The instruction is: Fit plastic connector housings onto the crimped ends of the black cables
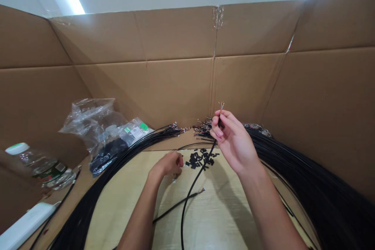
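Raised in front of the cardboard wall, my right hand (234, 136) pinches a black cable (195, 181) near its end, where thin orange and white wires (222, 106) stick up. The rest of that cable curves down to the bottom of the view. My left hand (171, 164) is low over the pale board, its fingers curled; what they hold, if anything, is too small to name. Just right of it lies a pile of small black pieces (199, 158). A second black cable (177, 204) with bare wires at its tip crosses under the held one.
Thick bundles of black cable lie at the left (99, 187) and right (293, 164). Clear plastic bags (109, 136), a bottle (43, 168) and a white box-like object (27, 224) are on the left. Cardboard walls (175, 86) surround the board (123, 195).
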`<action>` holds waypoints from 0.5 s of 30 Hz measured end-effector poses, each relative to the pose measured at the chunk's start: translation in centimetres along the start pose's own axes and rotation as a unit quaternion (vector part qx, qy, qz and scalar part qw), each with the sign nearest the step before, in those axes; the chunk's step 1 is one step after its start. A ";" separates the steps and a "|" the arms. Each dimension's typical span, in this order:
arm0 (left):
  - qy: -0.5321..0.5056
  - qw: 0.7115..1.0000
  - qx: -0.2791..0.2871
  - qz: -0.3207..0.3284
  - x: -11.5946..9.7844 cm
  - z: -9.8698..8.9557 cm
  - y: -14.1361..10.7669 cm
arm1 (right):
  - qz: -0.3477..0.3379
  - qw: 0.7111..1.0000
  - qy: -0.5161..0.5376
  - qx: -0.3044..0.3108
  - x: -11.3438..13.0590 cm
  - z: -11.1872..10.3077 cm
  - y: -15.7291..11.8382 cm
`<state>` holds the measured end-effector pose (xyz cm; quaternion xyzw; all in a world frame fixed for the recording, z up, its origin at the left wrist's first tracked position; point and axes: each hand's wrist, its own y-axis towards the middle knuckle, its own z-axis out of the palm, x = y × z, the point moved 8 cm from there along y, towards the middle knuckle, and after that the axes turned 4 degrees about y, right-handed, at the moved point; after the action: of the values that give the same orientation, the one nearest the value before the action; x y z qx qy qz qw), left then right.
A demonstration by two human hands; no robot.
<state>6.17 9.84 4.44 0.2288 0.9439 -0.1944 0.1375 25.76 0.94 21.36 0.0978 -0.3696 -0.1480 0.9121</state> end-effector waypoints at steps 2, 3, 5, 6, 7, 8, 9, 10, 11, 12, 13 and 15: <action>0.010 1.000 -0.013 -0.005 0.4 0.0 0.1 | -0.001 1.000 -0.004 -0.007 0.1 -0.3 0.1; 0.013 1.000 -0.023 -0.006 0.5 -0.1 0.2 | -0.001 1.000 -0.007 -0.010 0.1 -0.5 0.2; 0.017 0.999 -0.040 -0.008 0.6 -0.2 0.4 | -0.003 1.000 -0.012 -0.015 0.2 -0.7 0.2; 0.017 0.999 -0.046 -0.008 0.6 -0.2 0.5 | -0.004 1.000 -0.015 -0.016 0.3 -0.8 0.2; 0.018 0.999 -0.049 -0.008 0.6 -0.1 0.6 | -0.004 1.000 -0.017 -0.017 0.4 -0.8 0.2; 0.018 0.998 -0.052 -0.007 0.6 -0.1 0.7 | -0.004 1.000 -0.020 -0.017 0.4 -0.9 0.2; 0.019 0.998 -0.054 -0.005 0.6 -0.1 0.7 | -0.004 1.000 -0.023 -0.017 0.5 -0.9 0.2; 0.019 0.998 -0.058 -0.002 0.5 -0.2 0.7 | -0.003 1.000 -0.026 -0.017 0.5 -0.9 0.2; 0.020 0.998 -0.065 0.002 0.3 -0.4 0.7 | -0.002 0.999 -0.029 -0.016 0.5 -0.9 0.2; 0.020 0.997 -0.073 0.006 0.2 -0.6 0.6 | -0.001 0.999 -0.031 -0.016 0.5 -1.0 0.2; 0.021 0.996 -0.082 0.011 -0.1 -0.8 0.5 | 0.000 0.999 -0.032 -0.016 0.5 -1.0 0.2; 0.022 0.995 -0.095 0.024 -0.6 -1.1 0.4 | 0.001 0.999 -0.033 -0.017 0.5 -1.0 0.2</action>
<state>6.70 10.44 5.53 0.2416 0.9551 -0.0957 0.1425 26.85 1.02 21.08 0.0773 -0.3968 -0.1561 0.9012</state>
